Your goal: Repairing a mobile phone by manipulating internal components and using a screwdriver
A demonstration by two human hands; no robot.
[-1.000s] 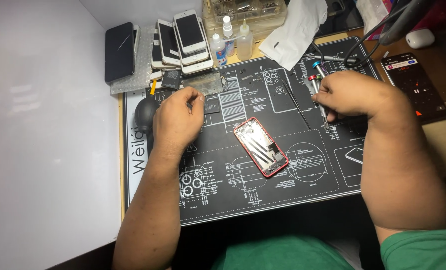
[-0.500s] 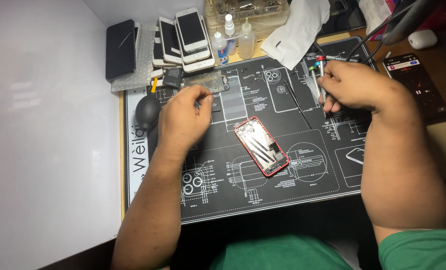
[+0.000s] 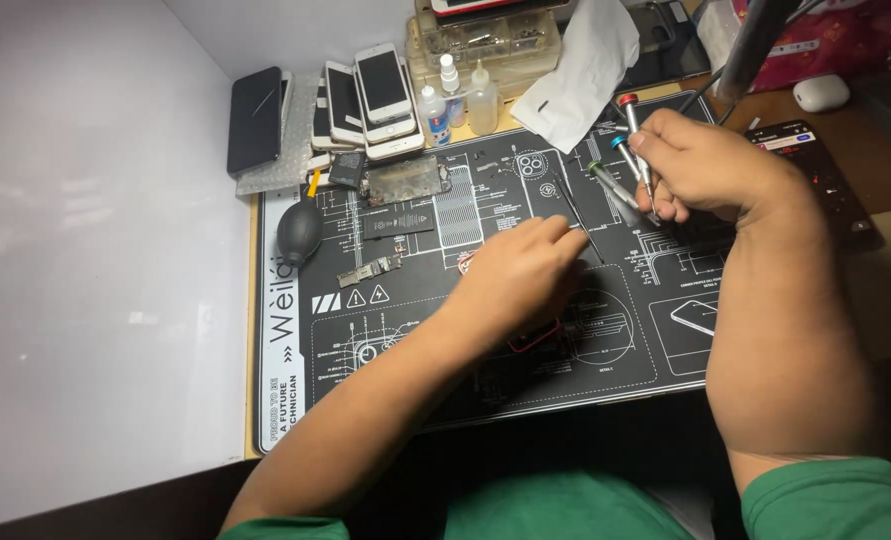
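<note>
Near the middle of the frame our left hand [image 3: 521, 275] rests palm down over the red phone [image 3: 534, 336], fingers loosely together, covering most of it so only a red edge shows below; we cannot tell if it grips. At upper right our right hand [image 3: 711, 165] is clamped on a bunch of screwdrivers [image 3: 634, 150] above the black work mat [image 3: 606, 345]. A stack of phones [image 3: 381, 95] lies at upper left

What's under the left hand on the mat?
The left hand lies over a red-edged phone; only a sliver of its red rim shows below the palm. The black repair mat is beneath. The rest of the phone, and whether the fingers grip it, is covered.
</note>
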